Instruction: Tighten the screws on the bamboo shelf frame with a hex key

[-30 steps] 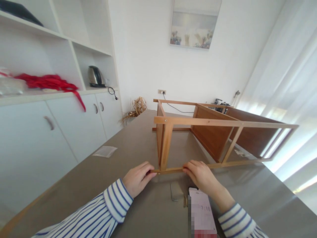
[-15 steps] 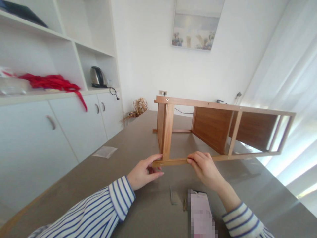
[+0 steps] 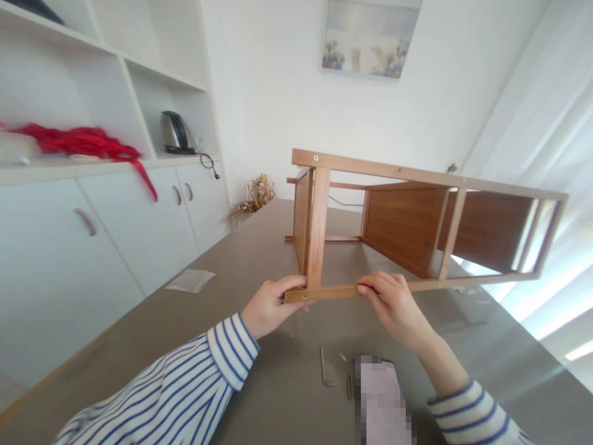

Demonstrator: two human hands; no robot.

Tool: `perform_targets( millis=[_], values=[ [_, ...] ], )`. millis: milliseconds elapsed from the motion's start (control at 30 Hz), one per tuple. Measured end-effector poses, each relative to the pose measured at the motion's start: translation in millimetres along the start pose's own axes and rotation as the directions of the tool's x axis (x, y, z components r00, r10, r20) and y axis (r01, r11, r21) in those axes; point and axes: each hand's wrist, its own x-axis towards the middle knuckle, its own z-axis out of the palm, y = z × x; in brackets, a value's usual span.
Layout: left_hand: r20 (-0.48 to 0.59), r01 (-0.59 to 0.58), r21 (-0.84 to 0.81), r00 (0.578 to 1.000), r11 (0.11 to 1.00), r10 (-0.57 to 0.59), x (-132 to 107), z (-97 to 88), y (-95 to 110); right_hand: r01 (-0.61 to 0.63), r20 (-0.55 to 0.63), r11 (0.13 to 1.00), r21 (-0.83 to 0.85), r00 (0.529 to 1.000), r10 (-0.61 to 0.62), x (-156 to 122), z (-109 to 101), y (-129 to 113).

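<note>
A brown wooden shelf unit (image 3: 317, 228) lies on its side over the table, its solid panels standing upright inside the frame. My left hand (image 3: 269, 309) is closed round the left end of its near lower rail, thumb and fingers on either side. Farther right on that same rail, my right hand (image 3: 393, 309) pinches the wood from above. On the table below lie an L-shaped hex key (image 3: 323, 371) and a couple of brass-coloured screws (image 3: 350, 387). Near them is a small blurred tan piece (image 3: 343, 356) that I cannot make out.
A pixelated phone-like object (image 3: 384, 402) lies at the near edge of the grey-brown table (image 3: 185, 346). A clear plastic bag (image 3: 191, 281) is on the left. White cabinets hold a kettle (image 3: 176, 131) and red cloth (image 3: 78, 143). Sheer curtains (image 3: 523, 123) hang right.
The shelf's near side has risen and tilted slightly. My left fingers have closed from a loose hold to a wrap round the rail's end. A small blurred piece now shows near the screws.
</note>
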Motion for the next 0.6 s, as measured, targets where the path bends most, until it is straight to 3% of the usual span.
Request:
perform_targets(
  millis=[333,600],
  values=[
    [-0.046,0.149,-0.173,0.986,0.974,-0.159,1,1.9,11,-0.014,-0.018,0.999,-0.035,1.000,0.013,4,-3,-2],
    [-0.022,0.180,-0.270,0.981,0.946,-0.194,1,1.7,12,-0.039,-0.017,0.999,0.006,0.999,0.040,6,-3,-4]
  ],
)
